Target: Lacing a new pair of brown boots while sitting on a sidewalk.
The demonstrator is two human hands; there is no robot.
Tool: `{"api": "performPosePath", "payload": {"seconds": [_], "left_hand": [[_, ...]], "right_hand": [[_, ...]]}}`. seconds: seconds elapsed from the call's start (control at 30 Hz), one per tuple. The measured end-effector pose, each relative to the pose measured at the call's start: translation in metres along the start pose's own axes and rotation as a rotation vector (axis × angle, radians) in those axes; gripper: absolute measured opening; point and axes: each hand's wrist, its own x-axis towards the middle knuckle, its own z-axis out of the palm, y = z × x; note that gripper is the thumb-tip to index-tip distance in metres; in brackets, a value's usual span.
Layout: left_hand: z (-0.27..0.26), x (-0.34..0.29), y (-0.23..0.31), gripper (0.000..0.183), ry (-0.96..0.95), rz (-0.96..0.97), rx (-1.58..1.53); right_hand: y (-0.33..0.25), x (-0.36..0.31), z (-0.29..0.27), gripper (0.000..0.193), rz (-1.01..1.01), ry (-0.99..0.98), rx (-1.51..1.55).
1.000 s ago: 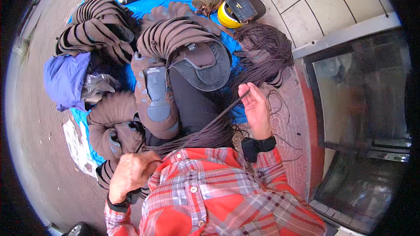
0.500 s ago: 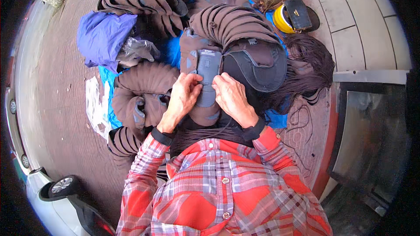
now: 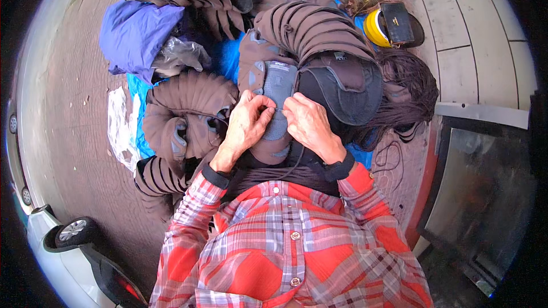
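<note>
A brown shoe upper (image 3: 272, 152) with a grey mesh tongue (image 3: 279, 77) lies in front of me, between my two hands. My left hand (image 3: 250, 125) is closed, thumb and forefinger pinched at the tongue's left edge; what lies between the fingertips is too small to make out. On the other edge my right hand (image 3: 313, 128) is closed too, its fingertips pinching a thin dark shoelace. Part of that shoelace (image 3: 298, 164) hangs below the hand toward my lap. Directly beyond, a curved stack of brown uppers (image 3: 311, 28) ends in a black-lined one.
More stacked uppers (image 3: 191, 100) lie at left on a blue sheet (image 3: 228, 60), below a purple bag (image 3: 137, 37). A bundle of dark laces (image 3: 408, 88) spreads at right. Farther off stand a yellow round container (image 3: 375, 28) and a black case (image 3: 398, 21). A dark glass-fronted cabinet (image 3: 479, 188) borders the right.
The view has shifted slightly. Both hands stay pinched at the tongue, and the right fingertips have come closer to its edge.
</note>
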Motion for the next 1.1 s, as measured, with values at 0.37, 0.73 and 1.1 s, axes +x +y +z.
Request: {"api": "performPosePath", "payload": {"seconds": [0.37, 0.73, 1.1], "left_hand": [[0.0, 0.003, -0.001, 0.015, -0.082, -0.085, -0.029], [0.006, 0.001, -0.004, 0.011, -0.049, 0.041, 0.021], [0.007, -0.001, -0.008, 0.011, -0.018, 0.075, -0.006]], "right_hand": [[-0.002, -0.005, 0.0, 0.009, 0.096, 0.045, 0.06], [-0.002, 0.001, 0.003, 0.014, 0.03, -0.022, 0.013], [-0.011, 0.01, -0.003, 0.019, -0.092, -0.095, -0.112]]}}
